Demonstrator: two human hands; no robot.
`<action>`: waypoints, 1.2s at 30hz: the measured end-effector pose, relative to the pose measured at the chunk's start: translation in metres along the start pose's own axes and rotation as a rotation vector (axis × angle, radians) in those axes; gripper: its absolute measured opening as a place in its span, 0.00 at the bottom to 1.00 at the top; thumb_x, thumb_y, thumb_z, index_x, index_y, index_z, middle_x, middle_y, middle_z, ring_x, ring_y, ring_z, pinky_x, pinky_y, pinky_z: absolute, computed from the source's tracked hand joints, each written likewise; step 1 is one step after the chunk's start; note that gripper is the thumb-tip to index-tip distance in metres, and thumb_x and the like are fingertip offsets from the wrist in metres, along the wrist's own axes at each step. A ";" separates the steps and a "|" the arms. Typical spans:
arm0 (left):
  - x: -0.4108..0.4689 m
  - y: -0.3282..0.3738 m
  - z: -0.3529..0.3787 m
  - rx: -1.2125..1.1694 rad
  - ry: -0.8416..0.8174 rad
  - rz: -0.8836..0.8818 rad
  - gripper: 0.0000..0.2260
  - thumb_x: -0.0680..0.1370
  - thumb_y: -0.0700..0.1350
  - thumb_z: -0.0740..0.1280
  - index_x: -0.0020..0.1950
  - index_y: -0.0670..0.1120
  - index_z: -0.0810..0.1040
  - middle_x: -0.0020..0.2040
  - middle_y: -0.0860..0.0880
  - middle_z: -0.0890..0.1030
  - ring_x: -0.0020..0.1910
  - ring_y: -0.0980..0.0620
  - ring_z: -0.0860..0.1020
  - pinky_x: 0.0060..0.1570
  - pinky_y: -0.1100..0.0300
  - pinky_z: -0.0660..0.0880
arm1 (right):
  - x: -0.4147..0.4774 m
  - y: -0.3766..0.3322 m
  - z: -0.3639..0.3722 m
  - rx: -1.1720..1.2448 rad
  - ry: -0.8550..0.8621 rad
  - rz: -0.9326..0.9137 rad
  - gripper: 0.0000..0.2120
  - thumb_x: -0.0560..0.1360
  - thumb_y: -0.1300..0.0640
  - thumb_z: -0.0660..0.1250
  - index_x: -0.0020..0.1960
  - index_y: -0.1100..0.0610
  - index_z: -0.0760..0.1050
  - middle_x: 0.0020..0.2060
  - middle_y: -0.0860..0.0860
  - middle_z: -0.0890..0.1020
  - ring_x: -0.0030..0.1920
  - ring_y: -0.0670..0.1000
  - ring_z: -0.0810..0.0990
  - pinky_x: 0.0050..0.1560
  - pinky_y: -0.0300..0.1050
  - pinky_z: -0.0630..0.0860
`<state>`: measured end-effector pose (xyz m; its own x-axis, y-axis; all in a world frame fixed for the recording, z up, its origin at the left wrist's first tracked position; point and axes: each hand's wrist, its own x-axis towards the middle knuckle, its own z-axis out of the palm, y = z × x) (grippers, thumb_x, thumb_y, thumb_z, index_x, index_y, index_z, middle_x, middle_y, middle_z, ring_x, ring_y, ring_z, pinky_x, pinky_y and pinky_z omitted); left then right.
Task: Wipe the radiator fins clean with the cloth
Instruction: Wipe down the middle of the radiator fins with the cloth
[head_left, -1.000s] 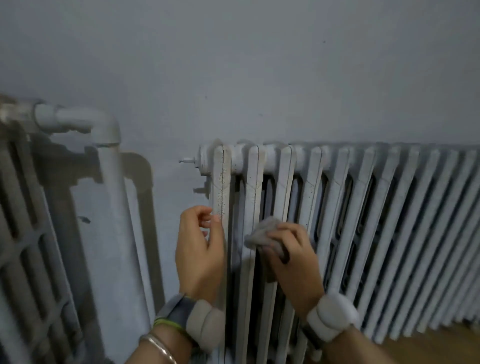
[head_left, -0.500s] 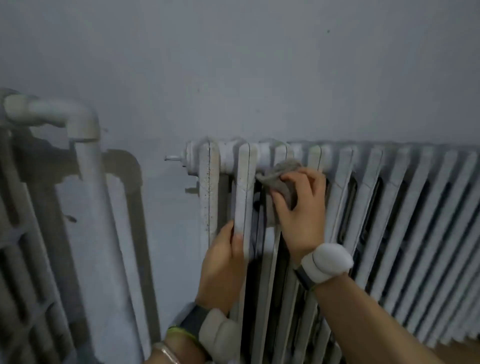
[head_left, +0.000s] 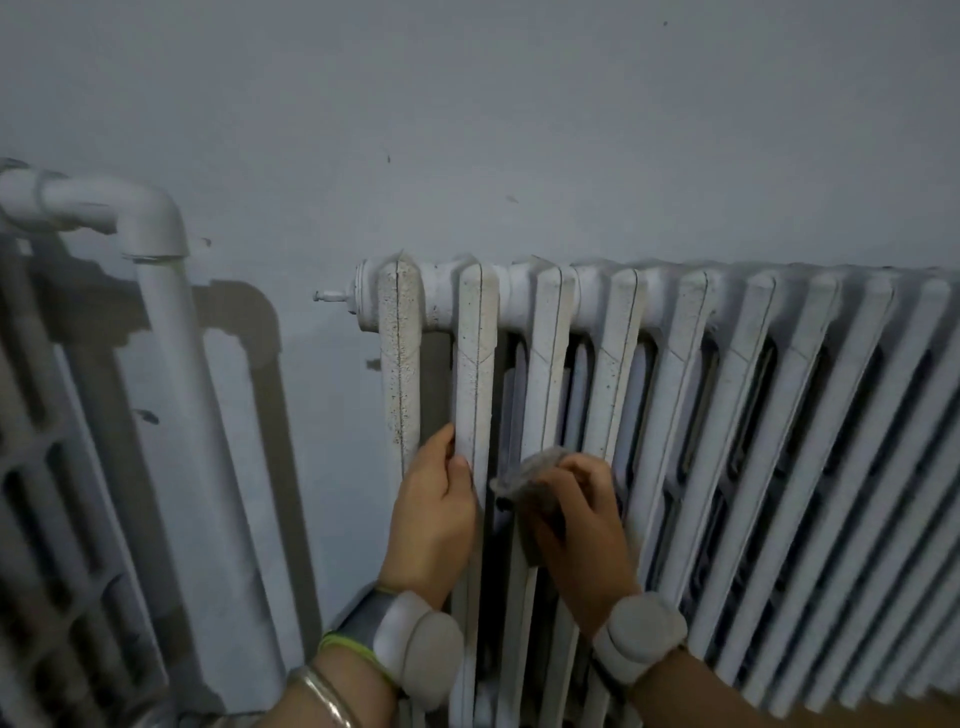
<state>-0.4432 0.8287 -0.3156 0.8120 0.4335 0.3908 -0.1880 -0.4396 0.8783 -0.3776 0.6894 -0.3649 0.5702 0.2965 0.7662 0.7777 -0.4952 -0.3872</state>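
A white cast-iron radiator (head_left: 727, 415) with many upright fins stands against the wall; its leftmost fins are speckled with dark dirt. My right hand (head_left: 582, 525) grips a small grey cloth (head_left: 530, 473) and presses it against the third fin (head_left: 545, 364), about halfway down. My left hand (head_left: 434, 519) holds the second fin (head_left: 475, 364) from its left side, thumb on the front face and fingers curled behind. Both wrists wear pale padded bands.
A white pipe with an elbow (head_left: 150, 228) runs down the wall left of the radiator. A white metal grille (head_left: 47, 519) stands at the far left. A small valve stub (head_left: 327, 297) sticks out of the radiator's left end. Wooden floor (head_left: 935, 712) shows at bottom right.
My right hand has slid the cloth down from the top of the third fin to its middle. My left hand stays on the second fin.
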 end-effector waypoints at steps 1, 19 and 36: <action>-0.001 0.002 0.000 -0.002 0.009 0.004 0.18 0.83 0.44 0.54 0.74 0.48 0.63 0.66 0.53 0.70 0.63 0.59 0.66 0.62 0.67 0.60 | -0.001 -0.004 -0.004 0.099 -0.023 0.035 0.03 0.76 0.64 0.66 0.49 0.62 0.74 0.49 0.49 0.78 0.49 0.49 0.80 0.50 0.35 0.77; -0.002 0.008 0.001 -0.142 0.046 0.001 0.14 0.82 0.38 0.55 0.59 0.56 0.71 0.52 0.59 0.76 0.48 0.72 0.73 0.45 0.83 0.65 | 0.081 -0.033 -0.050 0.169 0.300 -0.163 0.11 0.75 0.62 0.68 0.56 0.60 0.75 0.57 0.52 0.68 0.60 0.46 0.70 0.63 0.33 0.65; -0.001 0.008 0.013 -0.120 0.166 -0.103 0.15 0.82 0.45 0.56 0.69 0.51 0.70 0.63 0.54 0.72 0.61 0.60 0.68 0.60 0.70 0.60 | 0.039 0.015 0.004 0.038 0.192 -0.202 0.12 0.76 0.55 0.64 0.59 0.53 0.72 0.58 0.57 0.71 0.59 0.59 0.74 0.61 0.48 0.73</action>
<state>-0.4381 0.8143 -0.3126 0.7304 0.5991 0.3282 -0.1811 -0.2934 0.9387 -0.3428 0.6969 -0.3428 0.3451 0.2245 0.9113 0.8819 -0.4099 -0.2330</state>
